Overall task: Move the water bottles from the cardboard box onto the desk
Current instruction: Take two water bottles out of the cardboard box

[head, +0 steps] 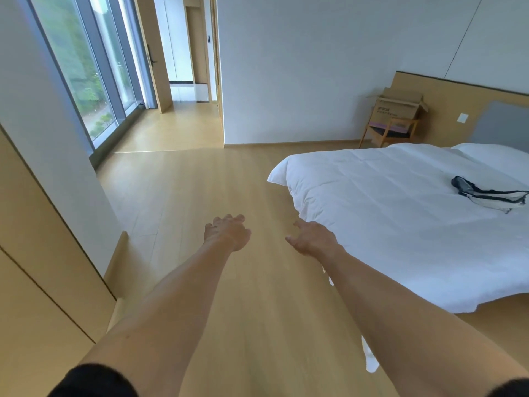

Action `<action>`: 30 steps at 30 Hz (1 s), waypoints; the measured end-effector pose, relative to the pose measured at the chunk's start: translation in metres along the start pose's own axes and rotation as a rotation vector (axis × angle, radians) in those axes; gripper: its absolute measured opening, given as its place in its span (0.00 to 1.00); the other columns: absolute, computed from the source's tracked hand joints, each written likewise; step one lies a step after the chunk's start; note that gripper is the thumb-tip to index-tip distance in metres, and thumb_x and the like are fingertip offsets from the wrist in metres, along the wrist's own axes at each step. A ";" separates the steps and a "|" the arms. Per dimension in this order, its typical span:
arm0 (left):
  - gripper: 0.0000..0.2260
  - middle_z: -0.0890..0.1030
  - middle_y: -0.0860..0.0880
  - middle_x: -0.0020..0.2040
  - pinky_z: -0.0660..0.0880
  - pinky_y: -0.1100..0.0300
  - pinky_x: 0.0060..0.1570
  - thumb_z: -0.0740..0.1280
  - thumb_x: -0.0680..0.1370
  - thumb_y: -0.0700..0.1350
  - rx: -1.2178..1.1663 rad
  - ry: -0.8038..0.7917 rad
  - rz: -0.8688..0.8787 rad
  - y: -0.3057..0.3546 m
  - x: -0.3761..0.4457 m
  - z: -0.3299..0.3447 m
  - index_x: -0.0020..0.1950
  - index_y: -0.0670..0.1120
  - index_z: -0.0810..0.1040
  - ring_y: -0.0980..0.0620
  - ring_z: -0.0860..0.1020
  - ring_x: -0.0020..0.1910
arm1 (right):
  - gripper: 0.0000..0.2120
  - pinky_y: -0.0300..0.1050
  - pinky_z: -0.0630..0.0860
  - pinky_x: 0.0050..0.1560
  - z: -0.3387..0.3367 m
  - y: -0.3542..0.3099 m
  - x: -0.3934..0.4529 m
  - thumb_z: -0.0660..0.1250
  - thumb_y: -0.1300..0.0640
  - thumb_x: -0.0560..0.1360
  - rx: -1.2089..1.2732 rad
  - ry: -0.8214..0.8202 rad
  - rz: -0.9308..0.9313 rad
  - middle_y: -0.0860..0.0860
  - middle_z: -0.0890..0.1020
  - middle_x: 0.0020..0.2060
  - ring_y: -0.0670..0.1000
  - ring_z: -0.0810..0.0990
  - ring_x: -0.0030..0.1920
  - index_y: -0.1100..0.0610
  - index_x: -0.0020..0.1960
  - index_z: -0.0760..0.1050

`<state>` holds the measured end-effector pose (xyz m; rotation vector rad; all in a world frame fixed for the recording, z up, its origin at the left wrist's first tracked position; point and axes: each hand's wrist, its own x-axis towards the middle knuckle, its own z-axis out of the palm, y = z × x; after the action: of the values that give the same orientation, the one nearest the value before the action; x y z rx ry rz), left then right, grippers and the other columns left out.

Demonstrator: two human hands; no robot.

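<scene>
A brown cardboard box (398, 106) with open flaps sits on a wooden chair (389, 132) at the far right, against the wall beside the headboard. Its inside is hidden, so no water bottles show. No desk is in view. Both my arms stretch forward over the wooden floor. My left hand (227, 232) is empty, fingers relaxed and spread. My right hand (313, 238) is empty too, fingers loose, close to the corner of the bed. Both hands are far from the box.
A bed with a white duvet (400, 213) fills the right side; a black-trimmed clear pouch (486, 193) lies on it. Tall windows (83, 70) run along the left. A wooden cabinet (43, 267) stands at near left. A hallway (186, 90) leads away at the back.
</scene>
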<state>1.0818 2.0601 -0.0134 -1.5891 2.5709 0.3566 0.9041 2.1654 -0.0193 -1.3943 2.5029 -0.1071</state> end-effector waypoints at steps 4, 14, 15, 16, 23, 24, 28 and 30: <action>0.23 0.68 0.46 0.75 0.63 0.47 0.70 0.54 0.84 0.57 0.016 0.006 -0.016 -0.006 0.061 -0.007 0.78 0.53 0.63 0.42 0.65 0.74 | 0.29 0.52 0.70 0.63 -0.003 -0.010 0.068 0.58 0.38 0.80 0.004 0.007 -0.021 0.53 0.73 0.70 0.55 0.70 0.71 0.47 0.77 0.61; 0.23 0.67 0.45 0.76 0.62 0.47 0.71 0.55 0.84 0.57 -0.005 0.005 -0.107 -0.006 0.250 -0.049 0.78 0.53 0.64 0.41 0.65 0.74 | 0.29 0.52 0.73 0.64 -0.026 -0.032 0.272 0.59 0.39 0.80 0.059 -0.069 -0.080 0.51 0.73 0.71 0.55 0.72 0.70 0.47 0.78 0.61; 0.23 0.67 0.45 0.76 0.62 0.47 0.71 0.55 0.84 0.57 -0.013 0.004 -0.113 -0.003 0.269 -0.055 0.78 0.53 0.64 0.41 0.65 0.74 | 0.29 0.52 0.73 0.64 -0.033 -0.032 0.292 0.60 0.39 0.80 0.055 -0.074 -0.087 0.51 0.73 0.71 0.55 0.72 0.70 0.47 0.78 0.61; 0.23 0.67 0.45 0.75 0.62 0.47 0.71 0.55 0.84 0.57 -0.017 0.009 -0.117 0.000 0.288 -0.061 0.78 0.53 0.64 0.41 0.65 0.74 | 0.29 0.51 0.73 0.64 -0.039 -0.031 0.312 0.60 0.39 0.80 0.051 -0.072 -0.094 0.51 0.73 0.71 0.55 0.73 0.69 0.47 0.77 0.61; 0.23 0.68 0.45 0.75 0.63 0.47 0.72 0.55 0.84 0.57 -0.028 0.035 -0.114 0.016 0.403 -0.090 0.78 0.53 0.64 0.41 0.66 0.74 | 0.29 0.51 0.73 0.63 -0.071 -0.036 0.436 0.60 0.40 0.79 0.003 -0.067 -0.112 0.51 0.75 0.69 0.55 0.72 0.70 0.48 0.77 0.61; 0.23 0.68 0.45 0.75 0.63 0.47 0.72 0.55 0.84 0.57 -0.033 0.036 -0.115 0.016 0.419 -0.094 0.78 0.53 0.64 0.41 0.66 0.74 | 0.29 0.51 0.73 0.63 -0.075 -0.037 0.453 0.60 0.40 0.79 0.000 -0.067 -0.111 0.50 0.75 0.69 0.55 0.72 0.70 0.48 0.78 0.61; 0.23 0.69 0.45 0.75 0.64 0.47 0.70 0.55 0.84 0.57 -0.046 0.044 -0.100 0.016 0.484 -0.103 0.78 0.54 0.64 0.42 0.67 0.73 | 0.29 0.51 0.74 0.62 -0.088 -0.046 0.514 0.60 0.40 0.80 -0.006 -0.053 -0.120 0.52 0.76 0.68 0.56 0.74 0.68 0.49 0.77 0.61; 0.23 0.69 0.46 0.75 0.64 0.47 0.70 0.56 0.83 0.58 -0.051 0.044 -0.087 0.014 0.521 -0.105 0.78 0.54 0.64 0.42 0.67 0.73 | 0.29 0.51 0.73 0.63 -0.092 -0.051 0.546 0.60 0.40 0.80 -0.027 -0.042 -0.122 0.52 0.74 0.69 0.56 0.73 0.69 0.49 0.78 0.61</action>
<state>0.8383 1.5875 -0.0161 -1.7388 2.5337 0.3861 0.6488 1.6721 -0.0306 -1.5441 2.3931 -0.0670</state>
